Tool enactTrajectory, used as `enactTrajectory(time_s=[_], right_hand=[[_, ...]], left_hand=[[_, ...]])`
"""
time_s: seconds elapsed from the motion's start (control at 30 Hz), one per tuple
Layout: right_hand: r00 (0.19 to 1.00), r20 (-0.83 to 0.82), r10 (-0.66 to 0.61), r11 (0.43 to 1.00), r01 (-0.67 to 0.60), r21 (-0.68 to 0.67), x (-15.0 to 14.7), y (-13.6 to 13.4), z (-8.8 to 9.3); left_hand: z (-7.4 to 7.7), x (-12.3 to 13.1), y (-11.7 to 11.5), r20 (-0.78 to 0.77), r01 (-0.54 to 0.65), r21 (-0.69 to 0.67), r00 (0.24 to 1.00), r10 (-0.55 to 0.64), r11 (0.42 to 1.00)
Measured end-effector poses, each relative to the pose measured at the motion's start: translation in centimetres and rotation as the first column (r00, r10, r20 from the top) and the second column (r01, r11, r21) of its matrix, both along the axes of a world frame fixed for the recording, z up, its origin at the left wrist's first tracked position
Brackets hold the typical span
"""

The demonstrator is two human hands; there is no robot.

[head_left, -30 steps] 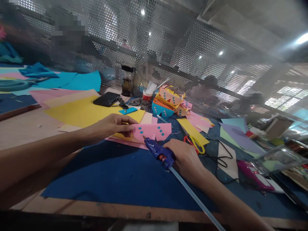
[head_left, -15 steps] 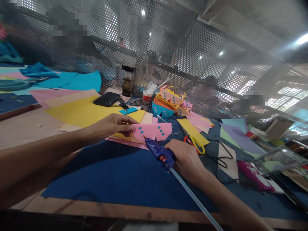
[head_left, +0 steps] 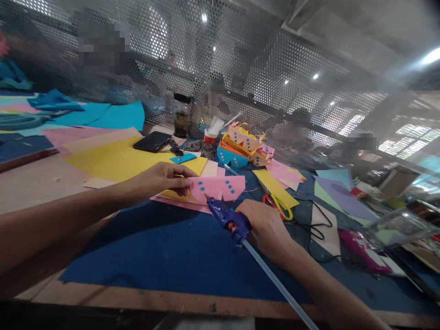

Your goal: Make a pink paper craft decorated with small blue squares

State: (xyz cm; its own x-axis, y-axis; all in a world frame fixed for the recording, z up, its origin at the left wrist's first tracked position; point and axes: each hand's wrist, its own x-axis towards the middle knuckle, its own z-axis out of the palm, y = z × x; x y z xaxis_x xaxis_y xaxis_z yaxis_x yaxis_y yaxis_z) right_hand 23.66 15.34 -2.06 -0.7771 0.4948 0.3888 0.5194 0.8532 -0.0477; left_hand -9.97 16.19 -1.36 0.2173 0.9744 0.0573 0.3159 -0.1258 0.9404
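Observation:
Between thumb and fingers, my left hand pinches the left end of a pink paper piece dotted with small blue squares. My right hand is wrapped round a purple hot glue gun, with a long clear glue stick sticking out of its back. The gun's nozzle is at the lower edge of the pink paper piece; whether it touches cannot be made out. Yellow and pink sheets lie beneath and behind my left hand. Scissors with red and yellow handles rest just beyond my right hand.
Past the pink piece stand stacked paper boats, a red cup and a lidded jar. A black phone lies on the sheets. At right are a black cord, a magenta tool and a clear box.

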Motion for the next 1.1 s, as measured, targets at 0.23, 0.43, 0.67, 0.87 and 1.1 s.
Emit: enactTrajectory(time_s=[0.23,0.43,0.67,0.87,1.1], right_hand=[[1.000,0.006,0.001,1.000,-0.001,0.018,0.04,0.01,-0.07],[1.000,0.009,0.010,1.000,-0.010,-0.005,0.06,0.02,0.00],[1.000,0.025,0.000,1.000,-0.001,0.021,-0.02,0.11,-0.08],[1.000,0.010,0.000,1.000,0.000,0.030,0.04,0.13,0.01],[1.000,-0.023,0.021,0.999,-0.020,0.032,0.06,0.04,0.15]], left_hand=[[-0.38,-0.28,0.12,0.014,0.013,-0.006,1.000,-0.013,1.000],[-0.26,-0.17,0.07,0.000,0.007,-0.003,1.000,-0.007,1.000],[0.10,-0.01,-0.09,0.009,0.014,-0.013,1.000,-0.014,1.000],[0.13,0.01,-0.08,0.011,-0.005,-0.027,1.000,0.005,1.000],[0.02,-0.10,0.01,0.023,0.000,-0.019,1.000,0.000,1.000]])
